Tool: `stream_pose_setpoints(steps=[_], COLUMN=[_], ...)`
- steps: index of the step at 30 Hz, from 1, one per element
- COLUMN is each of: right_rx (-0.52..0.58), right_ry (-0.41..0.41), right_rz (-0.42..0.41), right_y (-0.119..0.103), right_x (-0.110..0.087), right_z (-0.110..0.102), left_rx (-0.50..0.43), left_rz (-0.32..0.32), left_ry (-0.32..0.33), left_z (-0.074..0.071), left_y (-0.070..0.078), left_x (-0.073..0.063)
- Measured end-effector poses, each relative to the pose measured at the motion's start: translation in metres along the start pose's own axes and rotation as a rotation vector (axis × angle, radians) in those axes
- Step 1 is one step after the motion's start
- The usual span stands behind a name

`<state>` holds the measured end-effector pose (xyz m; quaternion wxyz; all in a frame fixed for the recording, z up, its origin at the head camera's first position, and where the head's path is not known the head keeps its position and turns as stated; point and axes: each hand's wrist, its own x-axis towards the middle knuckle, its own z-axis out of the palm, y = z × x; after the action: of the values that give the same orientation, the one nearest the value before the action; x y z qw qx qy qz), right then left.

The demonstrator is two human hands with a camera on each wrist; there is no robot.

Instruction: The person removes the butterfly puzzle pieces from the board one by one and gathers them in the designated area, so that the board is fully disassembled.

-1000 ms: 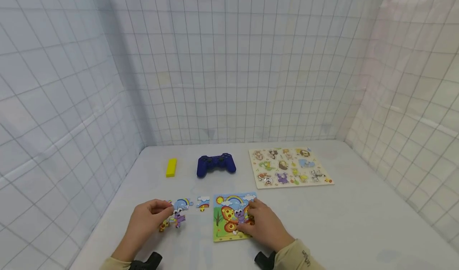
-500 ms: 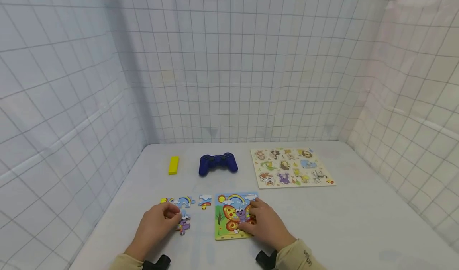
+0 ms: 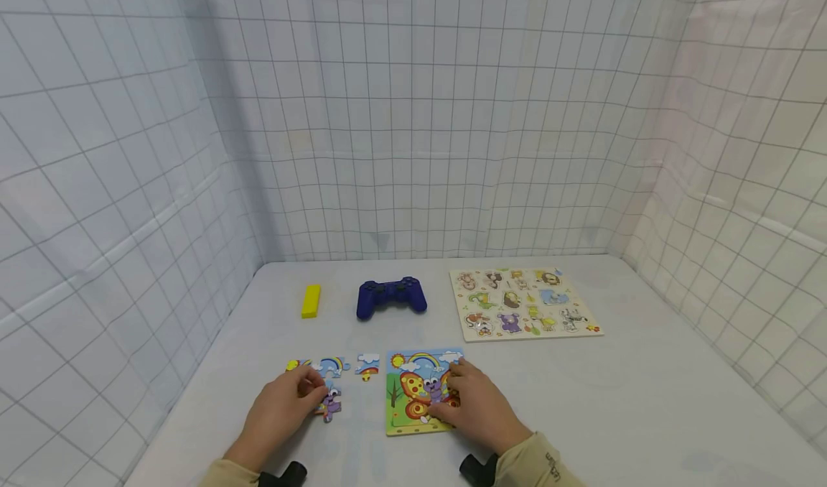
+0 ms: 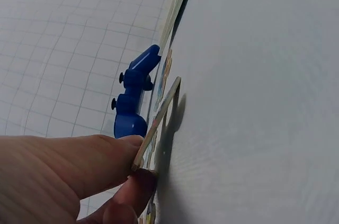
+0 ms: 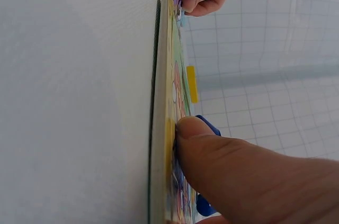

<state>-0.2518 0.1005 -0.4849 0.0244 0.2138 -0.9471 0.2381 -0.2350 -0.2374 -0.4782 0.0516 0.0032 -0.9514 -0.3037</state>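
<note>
My left hand (image 3: 281,408) pinches a jigsaw piece (image 3: 331,403) with a purple butterfly face at the left of the table. In the left wrist view this thin piece (image 4: 164,115) stands tilted between thumb and finger, its far end near the table. Several other jigsaw pieces lie just beyond, among them a rainbow piece (image 3: 332,366) and a cloud piece (image 3: 367,364). My right hand (image 3: 481,404) rests on the right side of the butterfly puzzle board (image 3: 402,424). Its thumb (image 5: 196,128) presses on the board's picture; its other fingers are mostly hidden in the right wrist view.
Behind the board lies a blue game controller (image 3: 391,297), with a yellow block (image 3: 311,301) to its left. A flat animal puzzle board (image 3: 523,304) lies at the back right. Gridded white cloth walls (image 3: 413,149) enclose the table (image 3: 646,401) at the back and sides.
My left hand has moved slightly right with the butterfly piece, mostly in the first half second, and a yellow piece near it has come out of view. The right hand stays on the board.
</note>
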Motion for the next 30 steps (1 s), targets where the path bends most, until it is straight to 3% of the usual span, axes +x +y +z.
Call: stream_pose_setpoints(steps=[22,30], right_rx=[0.02,0.018], right_ry=[-0.003,-0.008], right_rz=[-0.007,0.0], right_y=[-0.0003,0.0004], right_x=[-0.0018,-0.0011], right_z=[-0.0031,-0.0012], left_rx=[0.078,0.164], left_rz=[0.07,0.032], left_ry=[-0.031,-0.06], left_z=[-0.0005,0.0032], left_y=[0.0069,0.0094], left_x=[0.0003,-0.0005])
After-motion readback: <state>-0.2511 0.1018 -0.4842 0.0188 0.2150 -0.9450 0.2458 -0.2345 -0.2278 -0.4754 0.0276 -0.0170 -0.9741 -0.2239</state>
